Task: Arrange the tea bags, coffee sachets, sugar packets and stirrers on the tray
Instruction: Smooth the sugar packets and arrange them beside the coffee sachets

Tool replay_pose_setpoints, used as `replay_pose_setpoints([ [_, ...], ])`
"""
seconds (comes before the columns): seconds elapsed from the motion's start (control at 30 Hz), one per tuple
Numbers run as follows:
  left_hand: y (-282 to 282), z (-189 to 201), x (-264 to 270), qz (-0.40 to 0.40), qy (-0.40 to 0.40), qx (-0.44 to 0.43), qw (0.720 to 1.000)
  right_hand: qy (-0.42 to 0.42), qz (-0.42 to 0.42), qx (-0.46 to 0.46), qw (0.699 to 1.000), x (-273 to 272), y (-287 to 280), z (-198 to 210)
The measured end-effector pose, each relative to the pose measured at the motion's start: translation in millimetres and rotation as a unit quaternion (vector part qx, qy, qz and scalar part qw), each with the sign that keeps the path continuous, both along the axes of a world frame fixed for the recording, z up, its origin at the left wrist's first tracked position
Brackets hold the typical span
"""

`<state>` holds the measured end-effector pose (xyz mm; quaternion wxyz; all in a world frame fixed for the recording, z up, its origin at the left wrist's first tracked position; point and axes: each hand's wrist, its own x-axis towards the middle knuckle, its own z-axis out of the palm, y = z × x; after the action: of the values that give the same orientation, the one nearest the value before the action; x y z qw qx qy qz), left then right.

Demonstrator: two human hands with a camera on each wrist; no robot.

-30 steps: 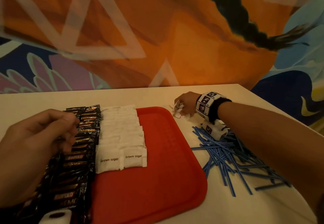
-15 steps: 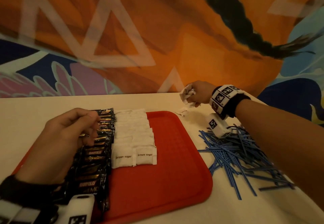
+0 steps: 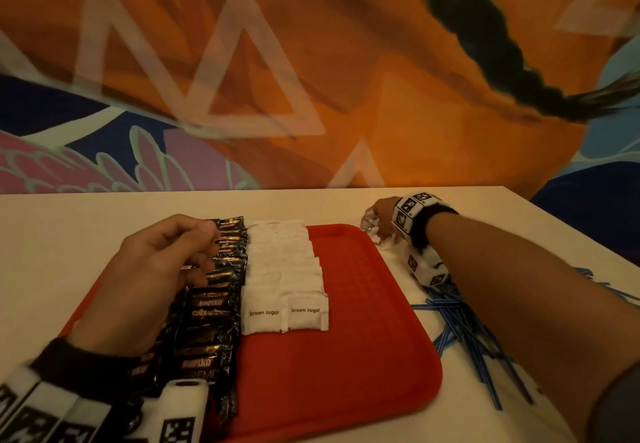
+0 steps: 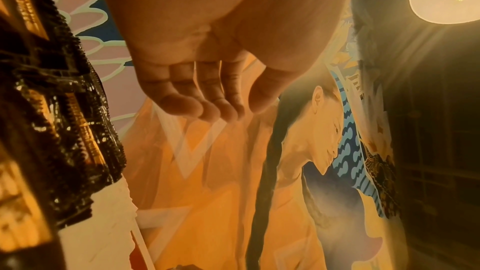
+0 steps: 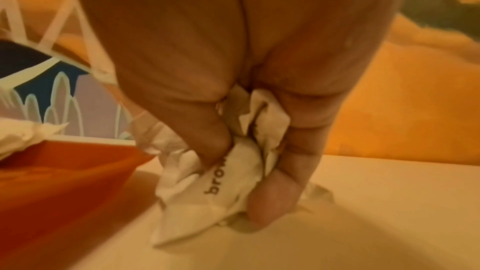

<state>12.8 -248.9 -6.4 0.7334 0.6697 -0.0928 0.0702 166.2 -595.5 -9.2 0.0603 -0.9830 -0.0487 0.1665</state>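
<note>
A red tray holds a column of black coffee sachets on its left and two columns of white brown sugar packets beside them. My left hand hovers over the sachets with its fingers loosely curled, and the left wrist view shows this hand holding nothing. My right hand grips a crumpled bunch of sugar packets on the table, just past the tray's far right corner. Blue stirrers lie in a loose heap under my right forearm.
The cream table runs up to a painted wall behind. Its right edge lies close beyond the stirrers. The tray's right half is bare red. A loose packet lies on the table by my right hand.
My right hand, raised with the packets half a second ago, has come down to the table beside the tray's far right corner. My left hand stays over the coffee sachets.
</note>
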Motion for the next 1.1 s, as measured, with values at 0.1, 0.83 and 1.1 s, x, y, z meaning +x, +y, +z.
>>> replay_pose_setpoints([
  [0.1,-1,0,-2,-0.001,0.003,-0.002,1.000,-0.031,-0.025,-0.038,0.999,-1,7,5],
  [0.83,-43,39,-17,-0.147,0.189,-0.319,0.917,-0.350,0.241,0.020,0.905,-156,207,62],
  [1.1,-36,16,-6,-0.087,0.167,-0.322,0.928,-0.293,0.250,0.274,0.881,-149,199,35],
])
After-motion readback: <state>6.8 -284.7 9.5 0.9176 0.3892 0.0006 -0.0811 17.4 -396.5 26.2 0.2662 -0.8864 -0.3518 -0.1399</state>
